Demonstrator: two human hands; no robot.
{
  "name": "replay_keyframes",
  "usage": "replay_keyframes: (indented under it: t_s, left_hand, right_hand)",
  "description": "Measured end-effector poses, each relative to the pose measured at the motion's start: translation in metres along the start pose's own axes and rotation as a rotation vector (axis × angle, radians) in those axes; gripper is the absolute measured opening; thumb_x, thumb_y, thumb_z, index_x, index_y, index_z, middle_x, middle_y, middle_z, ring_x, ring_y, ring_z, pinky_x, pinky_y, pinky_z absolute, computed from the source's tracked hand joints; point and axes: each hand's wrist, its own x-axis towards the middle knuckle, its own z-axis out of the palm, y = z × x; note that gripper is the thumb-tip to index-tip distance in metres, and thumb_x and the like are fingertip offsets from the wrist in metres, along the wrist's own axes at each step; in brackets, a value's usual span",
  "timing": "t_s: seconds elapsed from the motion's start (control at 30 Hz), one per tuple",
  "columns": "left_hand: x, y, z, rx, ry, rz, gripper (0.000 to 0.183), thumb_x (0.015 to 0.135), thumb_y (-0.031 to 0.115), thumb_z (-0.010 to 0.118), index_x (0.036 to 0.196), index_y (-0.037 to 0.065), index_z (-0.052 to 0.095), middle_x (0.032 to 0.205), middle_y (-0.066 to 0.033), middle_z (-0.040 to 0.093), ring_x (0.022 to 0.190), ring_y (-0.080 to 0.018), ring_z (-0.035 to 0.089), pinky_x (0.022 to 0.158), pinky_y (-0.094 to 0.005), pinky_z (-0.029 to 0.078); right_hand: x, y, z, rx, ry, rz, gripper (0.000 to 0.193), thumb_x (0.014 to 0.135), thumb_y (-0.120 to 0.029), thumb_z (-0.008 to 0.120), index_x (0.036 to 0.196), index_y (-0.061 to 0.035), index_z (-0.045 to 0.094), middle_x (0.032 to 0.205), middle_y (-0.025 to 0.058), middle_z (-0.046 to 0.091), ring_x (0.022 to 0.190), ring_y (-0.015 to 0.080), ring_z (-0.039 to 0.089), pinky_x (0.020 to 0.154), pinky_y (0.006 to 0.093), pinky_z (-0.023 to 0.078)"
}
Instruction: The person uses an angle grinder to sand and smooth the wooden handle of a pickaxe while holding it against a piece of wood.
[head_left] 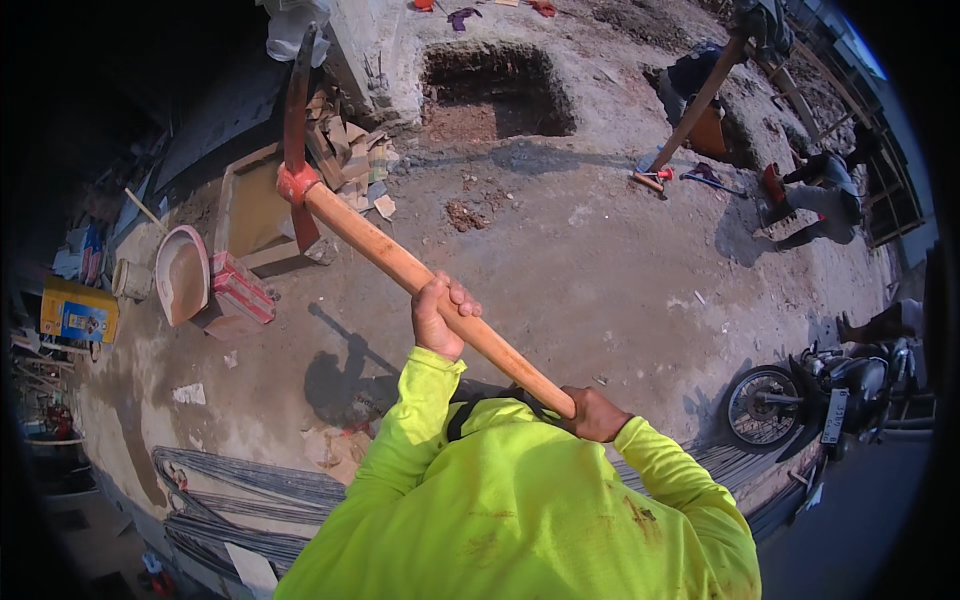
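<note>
Both my hands grip a pickaxe [375, 245] with a pale wooden handle and a rust-coloured head that has a red collar. My left hand [440, 315] is wrapped round the middle of the handle. Lower down, my right hand [597, 413] closes on the butt end, close to my body. The tool slants up and to the left, its long pick pointing away from me and its flat blade toward me. Bright yellow-green sleeves cover both arms.
A square pit [550, 108] is dug at the far side. To the left are a wooden trough [225, 215], a pink basin [183, 275] and a carton [242, 290]. Steel bars [240, 490] lie near left. A motorcycle [860, 390] stands right; a person [825, 200] is beyond.
</note>
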Motion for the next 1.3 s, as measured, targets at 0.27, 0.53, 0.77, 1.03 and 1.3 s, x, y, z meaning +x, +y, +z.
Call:
replay_keyframes:
  t_s: [0.27, 0.53, 0.77, 1.03, 1.3]
  left_hand:
    - [0.051, 0.001, 0.016, -0.030, -0.084, 0.034, 0.022, 0.088, 0.031, 0.071, 0.093, 0.016, 0.055, 0.078, 0.0017, 0.053, 0.069, -0.0153, 0.054, 0.073, -0.0385, 0.048]
    - [0.032, -0.122, 0.071, 0.091, -0.112, -0.267, 0.020, 0.088, 0.028, 0.070, 0.092, 0.015, 0.055, 0.083, -0.0030, 0.058, 0.078, -0.0197, 0.059, 0.081, -0.0420, 0.052]
    - [0.047, -0.188, 0.097, 0.143, -0.181, -0.472, 0.031, 0.087, 0.037, 0.074, 0.097, 0.013, 0.057, 0.084, -0.0083, 0.063, 0.081, -0.0259, 0.064, 0.081, -0.0456, 0.054]
    - [0.102, -0.236, 0.118, -0.019, -0.047, -0.481, 0.037, 0.086, 0.042, 0.076, 0.097, 0.013, 0.056, 0.082, -0.0050, 0.059, 0.076, -0.0226, 0.062, 0.075, -0.0437, 0.054]
    - [0.203, -0.306, 0.090, 0.040, 0.421, -0.355, 0.034, 0.084, 0.032, 0.074, 0.101, 0.013, 0.052, 0.082, -0.0042, 0.057, 0.067, -0.0210, 0.059, 0.063, -0.0409, 0.054]
  right_hand:
    - [-0.028, 0.033, -0.049, -0.113, 0.053, 0.063, 0.041, 0.081, -0.017, 0.077, 0.115, 0.0006, 0.060, 0.085, 0.0231, 0.069, 0.080, 0.0386, 0.069, 0.073, 0.0449, 0.053]
    - [-0.037, 0.015, -0.079, 0.161, 0.182, 0.089, 0.049, 0.081, -0.014, 0.077, 0.124, -0.0001, 0.058, 0.104, 0.0219, 0.069, 0.096, 0.0324, 0.068, 0.086, 0.0419, 0.052]
    - [-0.071, 0.020, -0.102, 0.256, 0.278, 0.216, 0.050, 0.080, -0.011, 0.076, 0.125, 0.0029, 0.059, 0.090, 0.0160, 0.068, 0.082, 0.0236, 0.067, 0.076, 0.0387, 0.054]
    - [-0.108, 0.062, -0.125, 0.283, 0.325, 0.325, 0.048, 0.078, -0.012, 0.077, 0.121, 0.0027, 0.060, 0.092, 0.0218, 0.069, 0.085, 0.0310, 0.068, 0.078, 0.0415, 0.053]
    - [-0.064, 0.147, -0.190, -0.126, 0.314, 0.322, 0.050, 0.077, -0.033, 0.084, 0.109, -0.0001, 0.065, 0.085, 0.0171, 0.072, 0.077, 0.0339, 0.071, 0.072, 0.0428, 0.055]
